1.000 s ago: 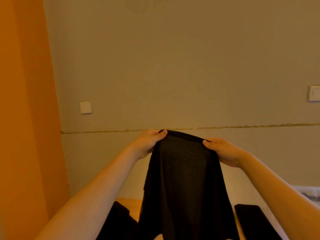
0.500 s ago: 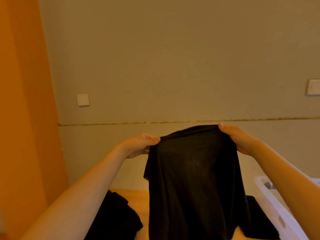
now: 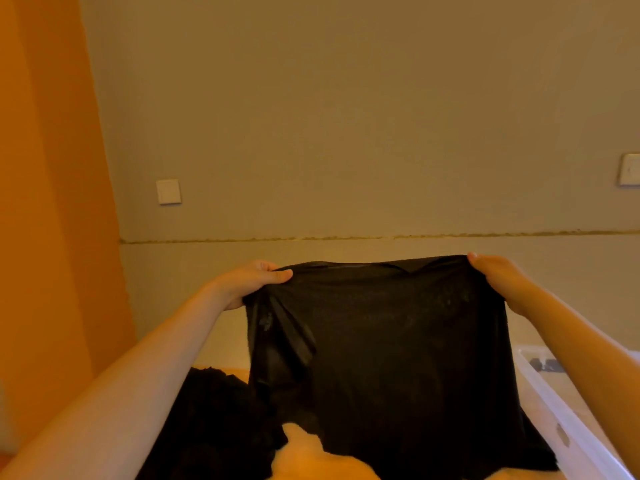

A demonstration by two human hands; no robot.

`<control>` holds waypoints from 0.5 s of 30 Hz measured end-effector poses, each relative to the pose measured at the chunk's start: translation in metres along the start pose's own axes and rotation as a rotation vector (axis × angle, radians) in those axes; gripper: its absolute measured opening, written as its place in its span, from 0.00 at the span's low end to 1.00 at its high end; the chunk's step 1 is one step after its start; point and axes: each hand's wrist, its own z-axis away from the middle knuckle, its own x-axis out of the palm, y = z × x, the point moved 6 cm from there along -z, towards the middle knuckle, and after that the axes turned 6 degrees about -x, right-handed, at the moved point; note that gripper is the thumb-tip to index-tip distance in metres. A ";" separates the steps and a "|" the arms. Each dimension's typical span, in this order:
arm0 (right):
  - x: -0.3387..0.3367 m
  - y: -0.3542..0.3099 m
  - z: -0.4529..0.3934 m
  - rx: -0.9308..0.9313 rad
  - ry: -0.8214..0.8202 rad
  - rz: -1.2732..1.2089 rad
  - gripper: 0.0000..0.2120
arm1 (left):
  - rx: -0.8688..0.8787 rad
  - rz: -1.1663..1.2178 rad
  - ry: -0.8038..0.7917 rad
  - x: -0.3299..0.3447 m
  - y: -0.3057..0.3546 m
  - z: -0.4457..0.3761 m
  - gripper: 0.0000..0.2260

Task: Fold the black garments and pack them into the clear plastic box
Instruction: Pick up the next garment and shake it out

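A black garment (image 3: 381,341) is pinched at 2 top corners by the left hand (image 3: 249,282) and right hand (image 3: 498,278) (thin fabric); a slip could drop it onto the unfolded pile (image 3: 214,420) at 7 o'clock.

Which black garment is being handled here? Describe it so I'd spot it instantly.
Start at the beige wall. Below its horizontal seam, the left hand and right hand pinch the held garment by its top corners. Unlike the crumpled pile at lower left, it hangs spread out.
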 end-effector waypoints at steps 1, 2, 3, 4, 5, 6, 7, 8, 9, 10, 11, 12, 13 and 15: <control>0.004 0.000 -0.001 -0.011 -0.029 0.078 0.19 | 0.014 0.008 0.010 0.005 0.007 0.002 0.14; 0.009 -0.001 -0.002 -0.026 -0.066 0.141 0.19 | 0.027 -0.006 0.022 0.011 0.014 0.003 0.10; 0.015 -0.003 -0.003 -0.039 -0.103 0.189 0.18 | 0.035 -0.029 0.020 0.019 0.022 0.003 0.09; 0.020 -0.005 -0.004 -0.052 -0.131 0.222 0.18 | 0.043 -0.042 0.008 0.027 0.031 0.003 0.09; 0.024 -0.008 -0.004 -0.063 -0.149 0.244 0.18 | 0.048 -0.058 -0.002 0.033 0.037 0.001 0.09; 0.027 -0.012 -0.004 -0.079 -0.156 0.250 0.18 | 0.040 -0.073 -0.001 0.035 0.043 0.001 0.10; 0.029 -0.016 -0.004 -0.092 -0.159 0.242 0.18 | 0.015 -0.098 0.020 0.034 0.047 0.001 0.10; 0.030 -0.020 -0.003 -0.102 -0.161 0.221 0.18 | -0.030 -0.152 0.067 0.029 0.048 0.002 0.10; 0.029 -0.025 -0.001 -0.111 -0.167 0.197 0.18 | -0.091 -0.275 0.112 0.023 0.046 0.003 0.11; 0.030 -0.029 0.000 -0.129 -0.182 0.172 0.18 | -0.162 -0.459 0.145 0.018 0.042 0.004 0.11; 0.032 -0.034 0.001 -0.152 -0.209 0.152 0.18 | -0.206 -0.630 0.163 0.016 0.039 0.004 0.11; 0.036 -0.041 0.003 -0.176 -0.247 0.137 0.19 | -0.202 -0.719 0.182 0.019 0.038 0.003 0.10; 0.044 -0.048 0.006 -0.199 -0.298 0.128 0.19 | -0.147 -0.691 0.187 0.028 0.040 -0.001 0.11; 0.066 -0.062 0.012 -0.247 -0.404 0.119 0.18 | 0.029 -0.449 0.146 0.060 0.050 -0.007 0.18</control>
